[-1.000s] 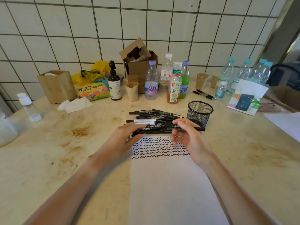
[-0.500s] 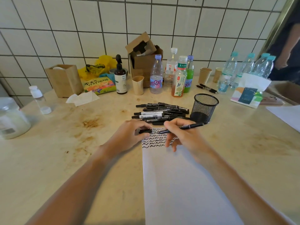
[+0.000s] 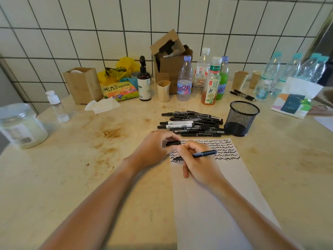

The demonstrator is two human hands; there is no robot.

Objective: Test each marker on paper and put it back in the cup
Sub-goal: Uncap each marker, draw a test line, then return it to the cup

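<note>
Many markers (image 3: 191, 124) (a loose pile) lie beside mesh cup (image 3: 240, 119).

Break-room or pantry: tiled wall (image 3: 90, 24), stained counter (image 3: 72, 177), drink bottles (image 3: 210, 83).

One mesh cup (image 3: 241, 118) and one sheet of paper (image 3: 216, 204) are seen. One marker (image 3: 200, 154) is held in the right hand (image 3: 196, 163) and one cap (image 3: 173, 143) in the left hand (image 3: 155, 150). A pile of markers (image 3: 192, 124), too overlapped to be counted exactly, lies beyond both hands. Two pens (image 3: 243, 95) lie farther off, beside four paper cups (image 3: 240, 80).
</note>
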